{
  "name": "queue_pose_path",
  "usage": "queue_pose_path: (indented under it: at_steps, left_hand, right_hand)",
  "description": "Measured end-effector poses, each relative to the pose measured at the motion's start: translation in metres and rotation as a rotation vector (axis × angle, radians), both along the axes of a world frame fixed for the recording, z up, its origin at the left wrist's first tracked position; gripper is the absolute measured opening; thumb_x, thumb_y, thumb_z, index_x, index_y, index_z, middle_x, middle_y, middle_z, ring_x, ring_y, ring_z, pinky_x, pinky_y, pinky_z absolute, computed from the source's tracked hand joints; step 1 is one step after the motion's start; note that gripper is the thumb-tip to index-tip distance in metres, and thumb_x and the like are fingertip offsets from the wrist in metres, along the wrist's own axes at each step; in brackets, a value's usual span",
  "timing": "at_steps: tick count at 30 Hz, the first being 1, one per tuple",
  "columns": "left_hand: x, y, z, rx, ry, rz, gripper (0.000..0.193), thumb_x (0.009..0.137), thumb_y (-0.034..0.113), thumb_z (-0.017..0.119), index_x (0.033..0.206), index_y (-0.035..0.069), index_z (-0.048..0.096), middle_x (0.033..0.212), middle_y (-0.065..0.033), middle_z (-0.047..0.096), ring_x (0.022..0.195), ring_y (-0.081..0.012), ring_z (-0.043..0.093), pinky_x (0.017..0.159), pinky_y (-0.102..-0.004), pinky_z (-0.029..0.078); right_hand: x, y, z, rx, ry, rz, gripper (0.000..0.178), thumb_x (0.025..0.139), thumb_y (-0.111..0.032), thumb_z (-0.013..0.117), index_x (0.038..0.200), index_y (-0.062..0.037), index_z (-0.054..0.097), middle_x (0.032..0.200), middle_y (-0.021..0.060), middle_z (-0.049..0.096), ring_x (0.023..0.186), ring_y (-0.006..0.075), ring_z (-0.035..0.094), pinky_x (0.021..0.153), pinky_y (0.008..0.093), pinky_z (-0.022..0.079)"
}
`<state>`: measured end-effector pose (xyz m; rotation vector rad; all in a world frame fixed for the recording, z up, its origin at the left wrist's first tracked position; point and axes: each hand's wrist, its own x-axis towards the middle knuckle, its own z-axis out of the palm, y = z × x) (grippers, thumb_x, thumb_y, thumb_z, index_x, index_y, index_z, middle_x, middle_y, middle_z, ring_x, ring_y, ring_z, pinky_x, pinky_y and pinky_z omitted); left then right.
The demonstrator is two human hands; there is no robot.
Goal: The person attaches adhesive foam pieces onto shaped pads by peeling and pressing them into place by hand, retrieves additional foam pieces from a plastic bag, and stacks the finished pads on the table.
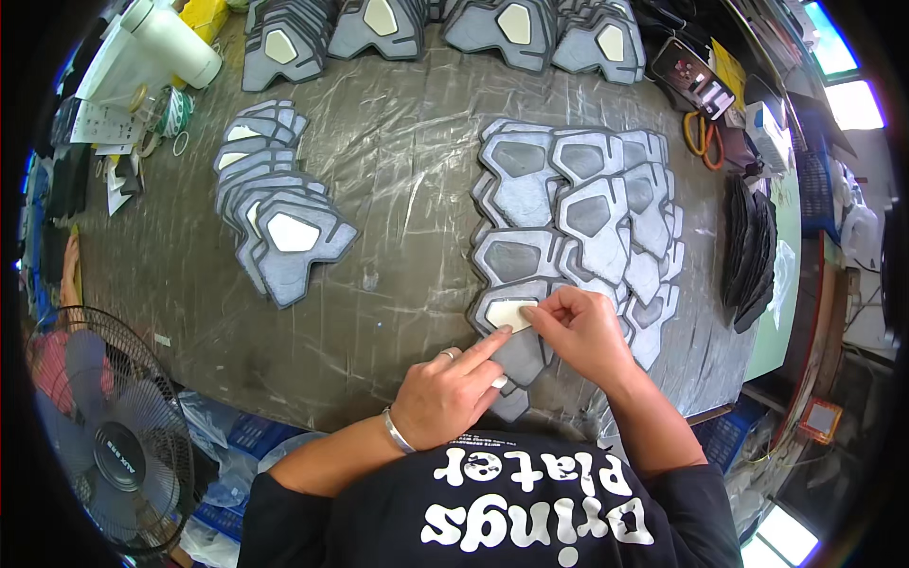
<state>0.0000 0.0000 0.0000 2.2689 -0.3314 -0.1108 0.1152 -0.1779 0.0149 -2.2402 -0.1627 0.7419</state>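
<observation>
A cream five-sided patch (509, 315) lies in the recess of a grey, dark-edged shoe-upper-like piece (523, 360), at the near left corner of a spread of similar pieces. My right hand (582, 331) pinches the patch's right end between thumb and fingertips. With its index finger stretched out, my left hand (445, 393) touches the patch's lower edge. Its other fingers are curled, and a small white bit (499, 381) shows beside them, too covered to name. Other grey pieces (592, 222) in the spread have bare dark recesses.
A fanned pile of grey pieces (294, 237) with cream patches lies to the left. Similar stacks (379, 24) line the far edge. Orange-handled scissors (703, 140), a phone (693, 76) and black pieces (750, 251) are at right. A white bottle (170, 43) lies far left, a fan (114, 445) near left.
</observation>
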Motion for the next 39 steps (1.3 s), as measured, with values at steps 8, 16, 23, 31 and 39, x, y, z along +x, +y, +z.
queue_pose_path:
  at_steps: [8,16,23,31,39]
  left_hand:
    - [0.003,0.001,0.002,0.03,0.009,0.029,0.016,0.074,0.012,0.071,0.085,0.007,0.061,0.133,-0.0078,0.056,0.07,-0.0236,0.063,0.059,-0.0345,0.055]
    - [-0.006,0.003,0.001,-0.33,0.014,0.321,0.017,0.073,0.005,0.076,0.087,0.005,0.066,0.122,-0.0167,0.061,0.091,-0.0283,0.068,0.074,-0.0327,0.054]
    - [0.009,-0.003,0.007,-0.442,-0.005,0.403,0.02,0.075,0.002,0.075,0.092,0.002,0.064,0.108,-0.0176,0.068,0.087,-0.0268,0.069,0.074,-0.0314,0.053]
    - [0.019,-0.003,0.001,-0.131,-0.227,0.292,0.022,0.068,-0.002,0.073,0.089,0.006,0.067,0.09,-0.0071,0.07,0.078,-0.0251,0.067,0.067,-0.0327,0.052]
    - [0.02,0.01,-0.023,-0.132,-0.44,0.081,0.023,0.066,0.004,0.072,0.088,0.012,0.07,0.093,0.0003,0.071,0.072,-0.0199,0.064,0.061,-0.0292,0.052]
  right_hand:
    - [0.005,0.005,0.008,-0.042,-0.585,0.289,0.032,0.076,-0.023,0.076,0.099,-0.0027,0.066,0.091,0.01,0.062,0.076,0.0249,0.062,0.064,0.0338,0.049]
    - [0.022,0.012,0.028,-0.091,-0.544,0.665,0.034,0.075,-0.018,0.074,0.103,-0.007,0.059,0.108,0.0066,0.055,0.097,0.0267,0.055,0.083,0.0389,0.042]
    - [0.016,0.001,0.022,0.164,-0.544,0.838,0.024,0.073,-0.011,0.072,0.09,-0.0082,0.055,0.082,0.0033,0.057,0.081,0.0251,0.057,0.075,0.0376,0.042]
    - [0.008,-0.022,0.022,0.431,-0.068,0.362,0.02,0.09,-0.016,0.062,0.101,0.0005,0.066,0.092,0.0082,0.067,0.085,0.0177,0.064,0.075,0.0304,0.05]
    - [0.037,-0.007,0.013,0.319,0.119,0.481,0.028,0.092,-0.019,0.057,0.106,0.0024,0.068,0.087,0.016,0.071,0.077,0.0216,0.068,0.074,0.0326,0.052]
